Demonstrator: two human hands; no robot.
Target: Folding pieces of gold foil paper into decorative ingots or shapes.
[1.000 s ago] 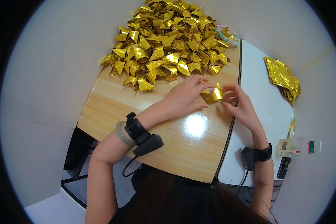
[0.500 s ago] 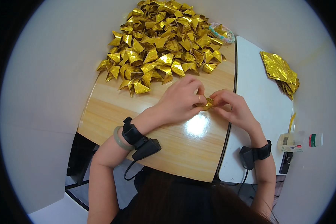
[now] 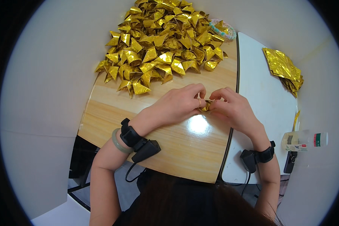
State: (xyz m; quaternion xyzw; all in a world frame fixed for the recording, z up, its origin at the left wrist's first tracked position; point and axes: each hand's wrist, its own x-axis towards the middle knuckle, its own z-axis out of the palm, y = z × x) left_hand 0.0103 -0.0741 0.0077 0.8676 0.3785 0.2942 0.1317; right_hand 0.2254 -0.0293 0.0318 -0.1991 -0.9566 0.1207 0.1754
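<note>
Our right hand (image 3: pixel 238 110) has closed in on one gold foil piece (image 3: pixel 205 107) since a second ago, meeting our left hand (image 3: pixel 177 104).
We count two hands, fingers bent and tips almost together, both pinching that single piece right of the frame's centre. Two black wrist devices (image 3: pixel 146 151) show below, one per arm, and one pale bangle (image 3: pixel 120 144). Overlapping folded pieces make one heap (image 3: pixel 158 41) at upper centre, too tangled to count. One stack of flat gold sheets (image 3: pixel 282 64) lies at upper right; one clear bottle (image 3: pixel 295 140), at right, bears a printed label (image 3: pixel 297 147).
</note>
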